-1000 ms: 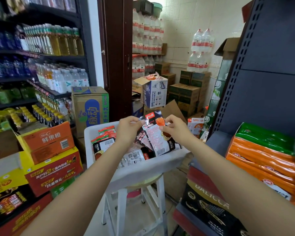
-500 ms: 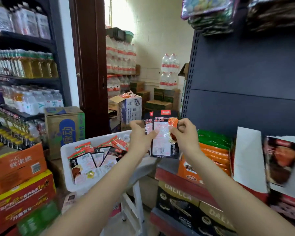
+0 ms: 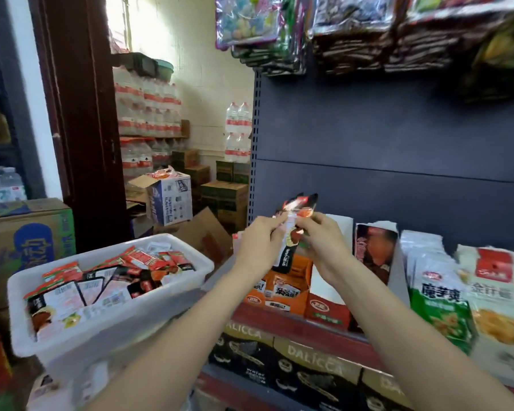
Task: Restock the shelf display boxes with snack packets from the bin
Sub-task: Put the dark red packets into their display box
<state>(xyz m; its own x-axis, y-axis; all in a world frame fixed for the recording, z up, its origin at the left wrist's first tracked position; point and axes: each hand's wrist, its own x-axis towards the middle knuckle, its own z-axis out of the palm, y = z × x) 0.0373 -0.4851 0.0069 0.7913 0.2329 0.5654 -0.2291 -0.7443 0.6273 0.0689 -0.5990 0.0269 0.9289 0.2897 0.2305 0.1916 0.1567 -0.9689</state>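
Clearly the restock is only partway through. A small bunch of snack packets (image 3: 291,229) is up in the air above the shelf's front edge, gripped from both sides: the left hand (image 3: 257,247) has its fingers curled round the packets' left edge, and the right hand (image 3: 324,241) pinches the right edge, fingers bent. The bunch hangs just over the orange display box (image 3: 282,284), which stands at the shelf's front edge near its left end and seems to have a few packets inside; how full it is cannot be told through the blur. Just right of it a white-walled display box (image 3: 339,232) stands open, its contents hidden behind the right wrist, and further right another box (image 3: 374,253) shows a dark printed panel. None of the held packets is set down yet, so placing this bunch is my guess for the step in hand.

To the left, beside the shelf's left end, the white bin (image 3: 107,315) holds many more red and black packets, heaped loosely to near its rim. Judging by that heap, a good deal of carrying across is left.
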